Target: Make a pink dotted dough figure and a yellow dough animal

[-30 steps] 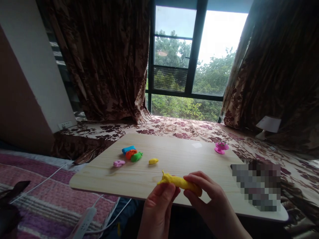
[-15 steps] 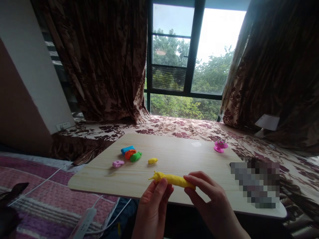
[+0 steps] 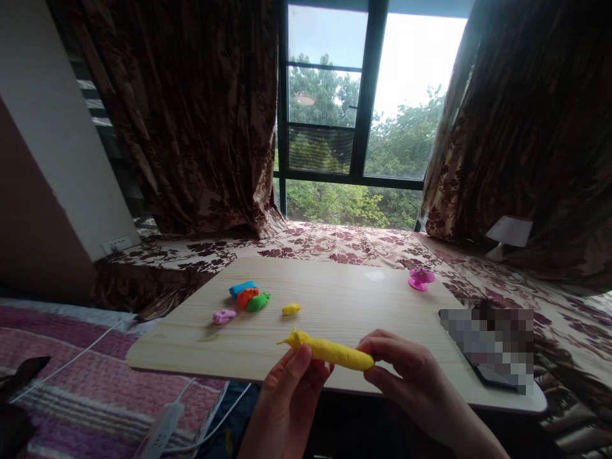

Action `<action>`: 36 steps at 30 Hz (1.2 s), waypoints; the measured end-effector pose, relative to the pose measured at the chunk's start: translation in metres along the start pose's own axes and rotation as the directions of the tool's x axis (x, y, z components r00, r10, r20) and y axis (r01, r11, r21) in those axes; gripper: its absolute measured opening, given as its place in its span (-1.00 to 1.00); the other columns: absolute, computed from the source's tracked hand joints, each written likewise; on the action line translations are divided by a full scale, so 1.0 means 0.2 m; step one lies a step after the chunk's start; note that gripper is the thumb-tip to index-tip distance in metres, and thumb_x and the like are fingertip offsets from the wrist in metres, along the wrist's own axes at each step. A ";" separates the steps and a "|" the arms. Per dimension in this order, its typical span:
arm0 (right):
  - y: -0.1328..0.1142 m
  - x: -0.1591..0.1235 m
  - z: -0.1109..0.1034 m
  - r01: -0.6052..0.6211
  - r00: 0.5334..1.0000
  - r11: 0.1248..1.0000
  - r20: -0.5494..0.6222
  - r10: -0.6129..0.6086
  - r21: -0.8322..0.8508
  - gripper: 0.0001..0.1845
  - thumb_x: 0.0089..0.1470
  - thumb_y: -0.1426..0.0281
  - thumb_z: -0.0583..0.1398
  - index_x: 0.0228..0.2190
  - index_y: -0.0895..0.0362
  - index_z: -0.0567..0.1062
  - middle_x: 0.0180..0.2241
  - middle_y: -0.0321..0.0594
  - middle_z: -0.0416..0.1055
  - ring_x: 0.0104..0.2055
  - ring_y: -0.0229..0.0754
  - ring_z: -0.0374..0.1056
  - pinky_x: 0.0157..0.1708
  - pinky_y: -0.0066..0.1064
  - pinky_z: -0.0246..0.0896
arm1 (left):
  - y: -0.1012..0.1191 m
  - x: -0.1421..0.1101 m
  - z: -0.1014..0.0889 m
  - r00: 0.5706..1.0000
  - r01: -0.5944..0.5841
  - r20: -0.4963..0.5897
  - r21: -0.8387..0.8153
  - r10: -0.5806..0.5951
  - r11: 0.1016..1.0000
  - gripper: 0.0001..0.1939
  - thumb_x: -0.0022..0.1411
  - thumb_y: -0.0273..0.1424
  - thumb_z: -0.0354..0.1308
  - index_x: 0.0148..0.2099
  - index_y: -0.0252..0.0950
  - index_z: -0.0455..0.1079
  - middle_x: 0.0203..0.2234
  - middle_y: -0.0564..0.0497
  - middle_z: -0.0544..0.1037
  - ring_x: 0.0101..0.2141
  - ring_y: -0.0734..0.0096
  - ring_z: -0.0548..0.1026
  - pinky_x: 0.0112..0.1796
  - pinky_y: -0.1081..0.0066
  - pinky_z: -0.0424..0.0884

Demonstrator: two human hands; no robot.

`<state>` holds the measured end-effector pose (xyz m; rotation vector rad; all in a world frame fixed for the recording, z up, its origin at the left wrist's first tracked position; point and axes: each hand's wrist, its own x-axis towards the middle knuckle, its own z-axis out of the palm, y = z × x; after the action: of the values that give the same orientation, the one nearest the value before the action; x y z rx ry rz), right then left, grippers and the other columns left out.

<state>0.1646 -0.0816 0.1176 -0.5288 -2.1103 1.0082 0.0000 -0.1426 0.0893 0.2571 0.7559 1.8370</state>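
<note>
Both hands hold a long yellow clay roll with a pinched tip at its left end, just above the near edge of a light wooden board. My left hand pinches it near the left end. My right hand grips the right end with curled fingers. On the board lie a small yellow clay lump, a blue piece, an orange piece, a green piece and a pink piece.
A magenta clay figure stands at the board's far right. A blurred-out flat object lies on the right corner. A white power strip and cables lie on the striped blanket at left. Curtains and a window stand behind.
The yellow roll has got longer and thinner between my hands, and its tip has shifted left. The view has drifted slightly, and the hands sit a little lower.
</note>
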 end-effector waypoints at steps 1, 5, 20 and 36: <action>0.00 0.00 -0.01 -0.008 1.000 1.000 0.016 0.008 0.022 -0.87 0.10 0.46 0.15 -0.26 0.09 0.44 -0.31 -0.26 0.37 -0.26 -0.23 0.31 -0.24 -0.42 0.26 | 0.00 0.00 0.00 1.000 -0.014 0.000 0.005 0.014 1.000 -0.76 -0.18 -0.37 0.39 -0.41 -0.34 0.48 -0.58 0.06 0.53 -0.52 0.53 0.47 -0.31 0.44 0.49; 0.04 -0.02 -0.01 0.006 0.999 1.000 -0.053 -0.008 -0.029 -0.50 -0.01 0.48 0.25 0.00 0.01 0.32 -0.08 -0.23 0.32 -0.08 -0.19 0.26 -0.04 -0.37 0.18 | -0.03 0.00 0.02 0.994 -0.103 -0.030 0.086 0.105 0.991 -0.77 -0.17 -0.44 0.39 -0.37 -0.33 0.49 -0.49 0.04 0.58 -0.48 0.54 0.50 -0.33 0.54 0.46; 0.00 0.03 0.10 0.172 0.968 0.908 -0.104 -0.227 -0.383 -0.61 0.11 0.50 0.14 -0.02 -0.03 0.33 -0.15 -0.21 0.36 -0.07 -0.13 0.18 -0.06 -0.23 0.17 | -0.12 -0.07 0.09 0.965 -0.247 0.136 0.173 0.226 0.953 -0.65 -0.14 -0.43 0.36 -0.22 -0.27 0.46 -0.35 0.01 0.62 -0.30 0.49 0.54 -0.24 0.63 0.40; -0.07 0.01 0.09 0.085 0.996 0.993 0.006 -0.086 0.084 -0.61 0.13 0.51 0.10 -0.03 -0.09 0.36 -0.23 -0.24 0.27 -0.21 -0.22 0.26 -0.20 -0.36 0.23 | -0.03 -0.08 0.02 0.859 -0.411 0.442 0.292 0.259 0.864 -0.62 -0.03 -0.41 0.28 -0.09 -0.14 0.44 -0.16 -0.02 0.53 -0.08 0.23 0.44 -0.01 0.31 0.27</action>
<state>0.1498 -0.0980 0.1228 -0.3896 -2.0708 1.0463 0.0124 -0.1538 0.0917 1.0419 0.8107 1.8672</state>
